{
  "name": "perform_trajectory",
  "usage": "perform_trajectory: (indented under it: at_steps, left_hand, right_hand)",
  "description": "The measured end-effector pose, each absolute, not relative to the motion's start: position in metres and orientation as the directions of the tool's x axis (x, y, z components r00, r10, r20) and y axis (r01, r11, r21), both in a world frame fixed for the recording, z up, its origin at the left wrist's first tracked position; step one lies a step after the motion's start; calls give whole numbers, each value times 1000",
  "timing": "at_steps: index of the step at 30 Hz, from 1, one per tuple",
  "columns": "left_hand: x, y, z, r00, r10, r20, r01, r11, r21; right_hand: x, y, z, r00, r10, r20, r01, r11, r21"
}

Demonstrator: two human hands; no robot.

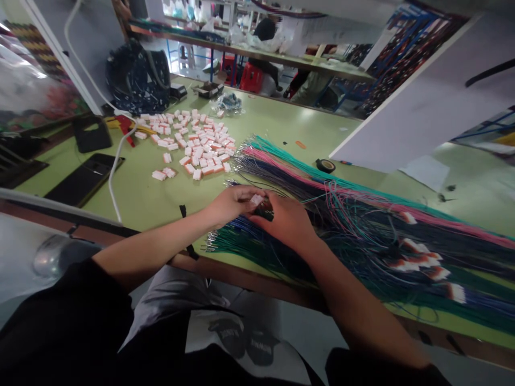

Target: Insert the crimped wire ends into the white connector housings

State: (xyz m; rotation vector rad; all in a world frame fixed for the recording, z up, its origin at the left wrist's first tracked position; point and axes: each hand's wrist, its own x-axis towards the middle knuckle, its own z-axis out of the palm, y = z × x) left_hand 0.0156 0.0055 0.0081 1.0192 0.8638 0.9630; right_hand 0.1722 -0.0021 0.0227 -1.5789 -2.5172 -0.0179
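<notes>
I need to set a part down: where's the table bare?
Widest looks the far stretch between clear bag and white panel, with a few scraps on it. Smaller patch: between white cable and left forearm, below the connectors. Crowded: the connectors themselves, and the wires under left hand and right hand.

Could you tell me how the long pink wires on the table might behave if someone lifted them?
The pink wires look thin and very long, so they would probably sag rather than stay straight. Some curl into loose loops mixed with the teal wires, so they may snag and drag those along.
</notes>
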Motion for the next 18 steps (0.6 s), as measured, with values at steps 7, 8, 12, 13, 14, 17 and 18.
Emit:
perform_trajectory:
  at_steps: [7, 8, 12, 13, 14, 17, 18]
  left_hand:
    - [12, 1, 20, 301, 945, -129, -117, 170, 978]
    - [12, 2, 22, 291, 948, -127, -101, 163, 981]
    - [18, 15, 40, 262, 963, -56, -48, 71, 996]
    - [21, 22, 47, 268, 963, -37, -34, 48, 998]
    - [25, 28, 54, 277, 961, -16, -23, 24, 999]
    - [42, 44, 69, 261, 965, 26, -43, -15, 999]
    - [49, 47, 70, 211, 977, 35, -81, -18, 997]
  right_hand:
    - [181, 9, 30, -393, 919, -15, 918, 392, -63]
    - [184, 11, 30, -389, 920, -47, 921, 387, -57]
    - [199, 20, 31, -417, 905, -86, 908, 409, -94]
    - [204, 23, 32, -420, 904, -75, 904, 409, -123]
    - [209, 25, 33, -421, 905, -63, 899, 407, -161]
    - [222, 28, 36, -385, 923, -20, 881, 361, -305]
    - [225, 29, 37, -356, 935, 4, 875, 335, -349]
